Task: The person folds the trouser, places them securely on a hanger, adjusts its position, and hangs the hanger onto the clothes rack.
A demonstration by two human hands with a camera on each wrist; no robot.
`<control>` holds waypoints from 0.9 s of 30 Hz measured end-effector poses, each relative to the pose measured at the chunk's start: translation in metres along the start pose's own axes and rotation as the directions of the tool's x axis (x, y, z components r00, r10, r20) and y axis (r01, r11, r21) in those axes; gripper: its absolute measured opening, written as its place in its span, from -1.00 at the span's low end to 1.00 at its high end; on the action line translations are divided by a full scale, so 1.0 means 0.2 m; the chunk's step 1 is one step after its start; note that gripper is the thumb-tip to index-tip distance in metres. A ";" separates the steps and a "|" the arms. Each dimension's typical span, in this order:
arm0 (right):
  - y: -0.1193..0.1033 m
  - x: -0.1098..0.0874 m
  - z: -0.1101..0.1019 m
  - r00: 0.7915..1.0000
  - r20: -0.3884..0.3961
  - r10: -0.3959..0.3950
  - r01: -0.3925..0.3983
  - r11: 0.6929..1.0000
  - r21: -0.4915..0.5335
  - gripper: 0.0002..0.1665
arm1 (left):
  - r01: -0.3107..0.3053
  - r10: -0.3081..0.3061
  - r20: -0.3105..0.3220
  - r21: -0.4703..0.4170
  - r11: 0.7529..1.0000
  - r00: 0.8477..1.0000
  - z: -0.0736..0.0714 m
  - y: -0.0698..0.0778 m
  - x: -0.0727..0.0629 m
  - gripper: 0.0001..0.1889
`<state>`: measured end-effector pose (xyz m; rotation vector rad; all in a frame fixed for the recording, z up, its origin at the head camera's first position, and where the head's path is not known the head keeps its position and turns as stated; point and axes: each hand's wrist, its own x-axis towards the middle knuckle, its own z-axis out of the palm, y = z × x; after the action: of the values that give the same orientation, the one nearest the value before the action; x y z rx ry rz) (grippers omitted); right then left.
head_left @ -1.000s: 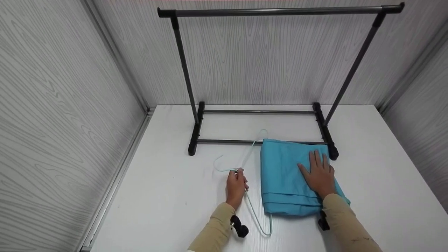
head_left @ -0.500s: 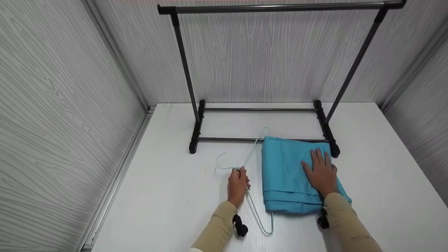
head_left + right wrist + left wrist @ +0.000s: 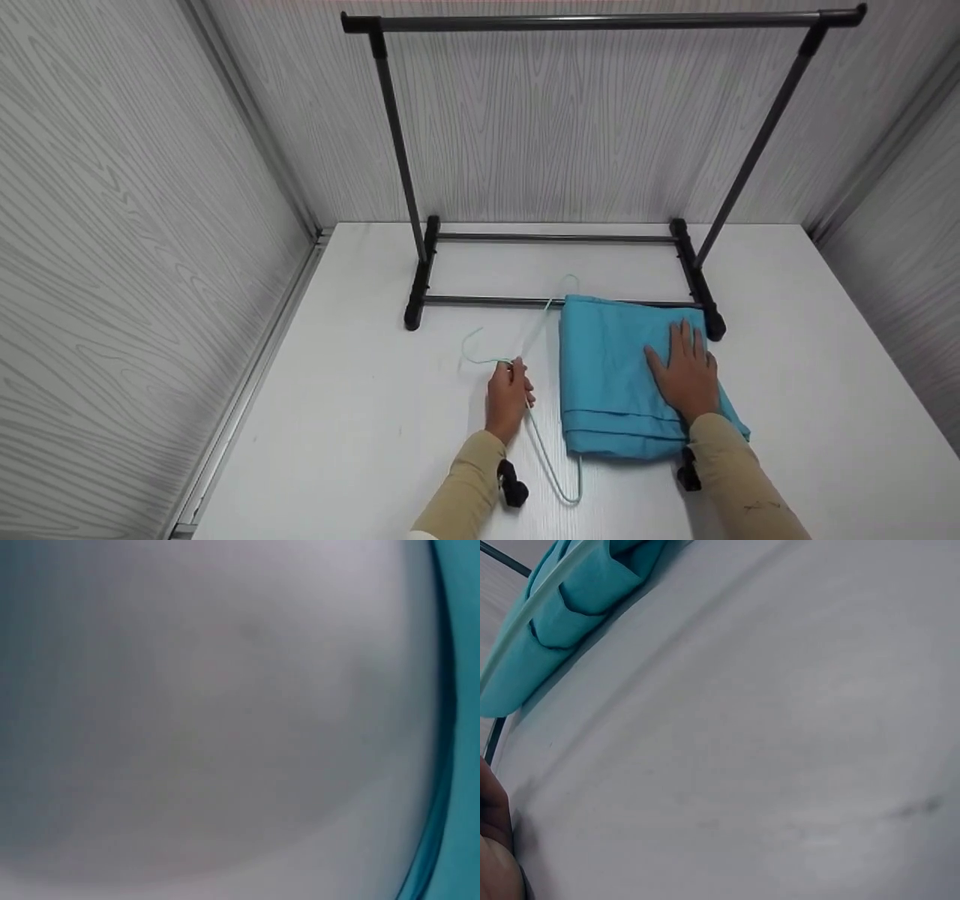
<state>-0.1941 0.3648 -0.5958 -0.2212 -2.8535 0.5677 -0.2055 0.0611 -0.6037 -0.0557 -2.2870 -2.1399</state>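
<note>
In the head view, my left hand (image 3: 508, 397) pinches a thin pale green clothes hanger (image 3: 550, 466) near the base of its hook. The hook points left. One hanger corner shows at the near edge of a folded turquoise cloth (image 3: 607, 367), the other past its far edge; the bar between is hidden by the cloth. My right hand (image 3: 686, 375) lies flat on the cloth's right part, fingers spread. In the left wrist view, a hanger arm (image 3: 542, 598) crosses before the cloth's folded layers (image 3: 562, 619). Only a cloth edge (image 3: 466, 705) shows in the right wrist view.
A black garment rack (image 3: 562, 22) stands behind the cloth. The cloth's far edge overlaps the rack's front lower bar (image 3: 487, 301) near its right foot (image 3: 712, 319). Grey wood-grain panels (image 3: 525, 135) enclose the white table (image 3: 352, 450) at the back and sides.
Very little differs. The whole view shifts slightly, and my right hand sits a touch differently on the cloth. The left hand keeps its hold on the hanger.
</note>
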 end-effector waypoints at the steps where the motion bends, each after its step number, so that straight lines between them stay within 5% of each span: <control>1: 0.00 0.00 0.00 1.000 0.001 0.001 -0.001 1.000 0.005 -0.06 | 0.000 0.000 0.000 0.002 1.000 1.000 0.00 -0.03 0.01 -0.69; 18: 0.03 0.00 0.01 0.999 -0.029 -0.021 0.021 1.000 -0.004 -0.08 | 0.000 0.000 0.012 -0.008 1.000 1.000 0.01 -0.03 -0.01 -0.62; 24: 0.02 -0.01 0.01 0.998 -0.052 -0.029 0.029 0.999 -0.015 -0.11 | 0.026 -0.023 0.048 -0.044 0.999 0.999 -0.01 -0.04 0.00 -0.60; 27: 0.01 -0.01 0.01 0.997 -0.066 -0.037 0.035 0.999 -0.028 -0.14 | 0.072 -0.059 0.120 -0.103 0.992 0.991 -0.03 -0.02 0.01 -0.61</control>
<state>-0.1926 0.3652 -0.5974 -0.1887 -2.7962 0.5049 -0.2077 0.0552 -0.6073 -0.1106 -2.2619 -2.3510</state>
